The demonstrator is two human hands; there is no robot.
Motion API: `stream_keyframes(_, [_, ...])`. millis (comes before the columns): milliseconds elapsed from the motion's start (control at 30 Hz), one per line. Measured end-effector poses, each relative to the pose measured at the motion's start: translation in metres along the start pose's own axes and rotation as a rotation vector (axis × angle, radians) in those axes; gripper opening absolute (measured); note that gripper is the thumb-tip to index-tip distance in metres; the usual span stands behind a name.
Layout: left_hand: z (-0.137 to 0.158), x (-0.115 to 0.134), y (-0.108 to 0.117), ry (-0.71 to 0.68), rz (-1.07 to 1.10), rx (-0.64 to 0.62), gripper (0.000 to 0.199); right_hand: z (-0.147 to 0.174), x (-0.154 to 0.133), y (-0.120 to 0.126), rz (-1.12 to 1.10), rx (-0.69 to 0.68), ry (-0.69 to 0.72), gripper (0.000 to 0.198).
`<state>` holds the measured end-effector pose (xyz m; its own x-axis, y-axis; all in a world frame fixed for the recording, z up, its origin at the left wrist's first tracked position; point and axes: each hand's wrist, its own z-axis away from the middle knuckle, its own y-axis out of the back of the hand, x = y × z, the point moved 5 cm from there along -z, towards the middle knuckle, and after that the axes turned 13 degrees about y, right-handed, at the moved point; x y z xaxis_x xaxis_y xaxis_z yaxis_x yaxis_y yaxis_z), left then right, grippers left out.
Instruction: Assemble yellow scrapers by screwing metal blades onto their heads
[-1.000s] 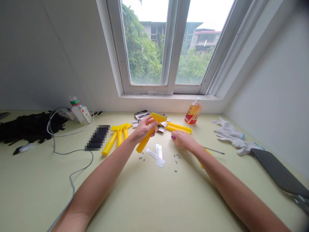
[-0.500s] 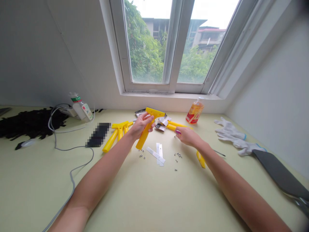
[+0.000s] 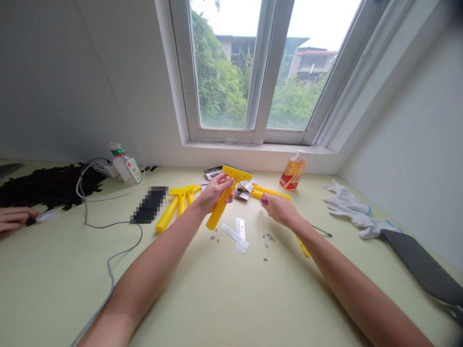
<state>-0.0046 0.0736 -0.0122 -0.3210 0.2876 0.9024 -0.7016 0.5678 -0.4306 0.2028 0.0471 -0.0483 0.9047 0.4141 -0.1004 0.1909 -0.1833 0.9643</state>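
Note:
My left hand (image 3: 216,193) is closed around a yellow T-shaped scraper (image 3: 220,208), its wide head up and away from me. To the right, my right hand (image 3: 278,208) is closed on a screwdriver (image 3: 321,231); a purple end shows at the fingers and a thin dark shaft emerges beyond my forearm. Flat metal blades (image 3: 236,235) lie crossed on the table between my hands. Small nuts (image 3: 215,237) are left of them, and several screws (image 3: 269,237) lie to the right. Another yellow scraper (image 3: 303,246) is partly hidden under my right forearm.
Yellow scrapers (image 3: 177,205) lie at left, others (image 3: 271,192) behind my right hand. A drink bottle (image 3: 292,171), white gloves (image 3: 347,207), a tilted bottle (image 3: 126,166), a grey cable (image 3: 110,260) and black strips (image 3: 47,185) surround them. Another person's hand (image 3: 16,219) is at far left.
My right hand has lifted slightly from near the screws and moved a little left with the screwdriver. My left hand still holds the scraper. Another person's hand has come in at far left.

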Motion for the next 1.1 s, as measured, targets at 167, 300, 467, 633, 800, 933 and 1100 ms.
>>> stream_keyframes(167, [0.006, 0.001, -0.019, 0.026, -0.029, -0.046, 0.038, 0.009, -0.020, 0.064, -0.116, 0.325, 0.041, 0.011])
stream_keyframes(300, [0.013, 0.002, -0.039, 0.028, -0.016, -0.114, 0.039, 0.028, -0.046, 0.109, -0.231, 0.653, 0.160, 0.012])
stream_keyframes(467, [0.021, 0.005, -0.059, 0.021, -0.028, -0.186, 0.035, 0.037, -0.064, 0.121, -0.296, 0.780, 0.236, 0.010])
stream_keyframes(633, [0.028, 0.012, -0.068, -0.005, -0.054, -0.231, 0.035, 0.037, -0.063, 0.120, -0.413, 0.841, 0.242, 0.011])
stream_keyframes(800, [0.030, 0.012, -0.070, 0.002, -0.063, -0.242, 0.035, 0.035, -0.059, 0.118, -0.492, 0.814, 0.227, 0.014])
stream_keyframes(933, [0.029, 0.012, -0.070, -0.025, -0.086, -0.230, 0.033, 0.035, -0.055, 0.117, -0.461, 0.811, 0.209, 0.019])
stream_keyframes(1100, [0.029, 0.011, -0.072, -0.069, -0.182, -0.186, 0.036, 0.036, -0.056, 0.118, -0.423, 0.792, 0.207, 0.019])
